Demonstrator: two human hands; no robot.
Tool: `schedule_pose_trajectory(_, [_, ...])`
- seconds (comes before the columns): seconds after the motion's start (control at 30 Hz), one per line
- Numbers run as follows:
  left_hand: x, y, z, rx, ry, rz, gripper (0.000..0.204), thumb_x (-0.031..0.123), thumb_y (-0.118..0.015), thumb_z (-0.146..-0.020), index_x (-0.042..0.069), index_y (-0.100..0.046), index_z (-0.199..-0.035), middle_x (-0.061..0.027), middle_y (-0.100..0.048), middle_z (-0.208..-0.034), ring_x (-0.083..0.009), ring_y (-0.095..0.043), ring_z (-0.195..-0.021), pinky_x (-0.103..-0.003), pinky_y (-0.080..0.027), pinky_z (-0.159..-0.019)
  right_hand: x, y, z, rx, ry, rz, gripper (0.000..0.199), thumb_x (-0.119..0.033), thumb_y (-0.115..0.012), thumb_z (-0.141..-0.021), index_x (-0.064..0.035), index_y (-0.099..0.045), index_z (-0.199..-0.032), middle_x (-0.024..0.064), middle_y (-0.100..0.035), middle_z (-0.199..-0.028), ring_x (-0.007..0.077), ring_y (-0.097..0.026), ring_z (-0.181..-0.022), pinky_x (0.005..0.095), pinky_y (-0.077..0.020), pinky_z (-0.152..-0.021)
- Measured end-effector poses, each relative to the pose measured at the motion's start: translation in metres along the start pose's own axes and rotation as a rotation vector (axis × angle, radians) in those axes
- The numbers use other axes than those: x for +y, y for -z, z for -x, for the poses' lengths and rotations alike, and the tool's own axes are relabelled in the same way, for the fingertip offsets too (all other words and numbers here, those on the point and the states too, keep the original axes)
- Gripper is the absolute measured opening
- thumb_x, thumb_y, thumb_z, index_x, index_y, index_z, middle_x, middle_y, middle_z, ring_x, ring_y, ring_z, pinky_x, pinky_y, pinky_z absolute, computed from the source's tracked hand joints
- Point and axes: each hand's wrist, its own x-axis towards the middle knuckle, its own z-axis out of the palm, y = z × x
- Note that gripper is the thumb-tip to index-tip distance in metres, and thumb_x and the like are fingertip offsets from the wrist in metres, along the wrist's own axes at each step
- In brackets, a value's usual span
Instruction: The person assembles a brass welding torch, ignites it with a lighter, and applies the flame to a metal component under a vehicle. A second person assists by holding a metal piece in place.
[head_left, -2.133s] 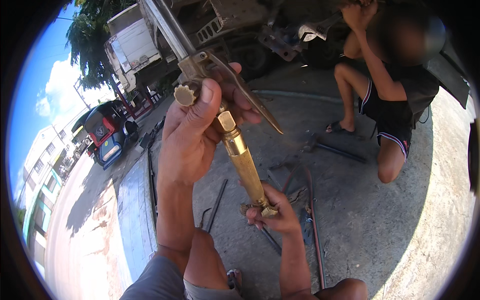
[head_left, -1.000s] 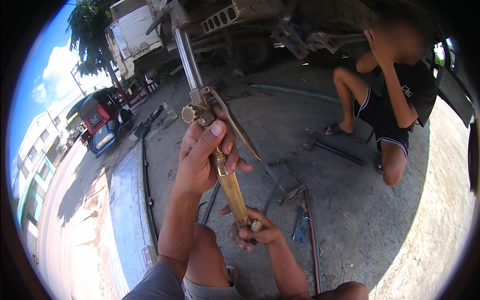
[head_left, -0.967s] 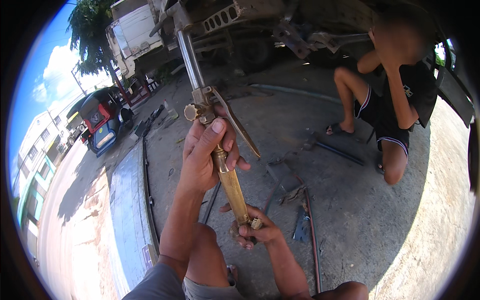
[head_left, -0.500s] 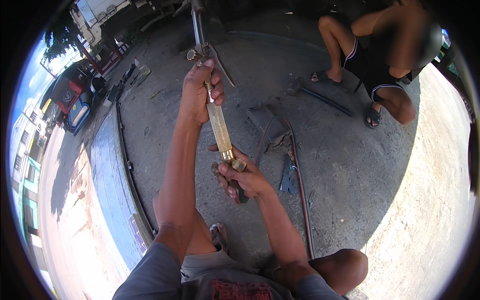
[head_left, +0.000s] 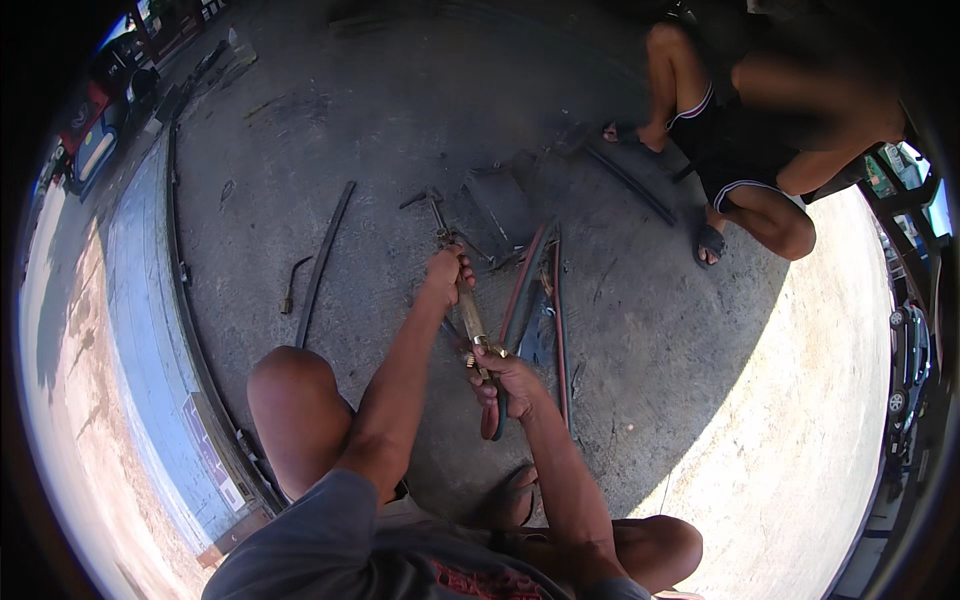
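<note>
I crouch over a concrete floor holding a brass cutting torch (head_left: 470, 318) low in front of me. My left hand (head_left: 445, 277) grips the torch near its head end, where a thin steel tube and lever (head_left: 432, 205) stick out forward. My right hand (head_left: 503, 377) closes around the rear end by the brass valve, where the hoses (head_left: 494, 425) attach and loop down. The torch points away from me, almost level with the ground.
Red and dark hoses (head_left: 553, 300) and a dark flat plate (head_left: 497, 205) lie just beyond the torch. A long metal bar (head_left: 322, 262) lies to the left. Another person (head_left: 760, 150) squats at the upper right. A metal floor track (head_left: 190, 330) runs along the left.
The torch has come down from raised toward the vehicle to low over the floor. My view has tilted downward; both hands kept their grip.
</note>
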Motion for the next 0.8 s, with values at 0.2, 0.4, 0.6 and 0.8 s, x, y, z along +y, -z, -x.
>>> schedule_pose_trajectory(0.2, [-0.033,0.004,-0.001,0.08,0.05,-0.034,0.017,0.027,-0.058,-0.107,0.01,-0.053,-0.107,-0.0037,-0.053,-0.082,-0.0168,-0.052,-0.061,-0.039,-0.05,-0.053,0.021,0.021,-0.003,0.157,-0.015,0.034,0.045,-0.044,-0.071,-0.1,-0.009,-0.06,-0.126,0.0025,-0.061,-0.079,0.0091,-0.05,-0.052,0.0248,-0.0434,-0.047])
schedule_pose_trajectory(0.4, [-0.048,0.032,-0.013,0.007,0.164,0.376,0.03,0.036,-0.065,-0.104,0.01,-0.054,-0.114,-0.0041,-0.054,-0.084,-0.0191,-0.057,-0.066,-0.043,-0.061,-0.067,0.023,0.011,0.006,0.431,-0.058,0.304,0.044,-0.045,-0.071,-0.101,-0.0051,-0.06,-0.116,0.006,-0.064,-0.082,0.0125,-0.057,-0.055,0.0275,-0.0468,-0.045])
schedule_pose_trajectory(0.6, [-0.069,0.031,0.003,-0.046,0.079,0.47,0.035,0.039,-0.078,-0.096,0.009,-0.062,-0.107,-0.0065,-0.059,-0.096,-0.0235,-0.064,-0.083,-0.05,-0.063,-0.094,0.014,-0.01,0.013,0.574,-0.033,0.51,0.04,-0.038,-0.071,-0.101,-0.0018,-0.059,-0.112,0.0077,-0.066,-0.081,0.0136,-0.06,-0.055,0.0309,-0.048,-0.041])
schedule_pose_trajectory(0.8, [-0.078,0.051,-0.012,-0.077,0.077,0.409,0.037,0.039,-0.076,-0.097,0.005,-0.066,-0.106,-0.0104,-0.064,-0.1,-0.0305,-0.068,-0.095,-0.054,-0.061,-0.099,0.026,-0.018,0.003,0.608,0.001,0.356,0.039,-0.037,-0.072,-0.1,-0.002,-0.063,-0.114,0.0064,-0.063,-0.076,0.0128,-0.057,-0.05,0.0281,-0.0438,-0.04])
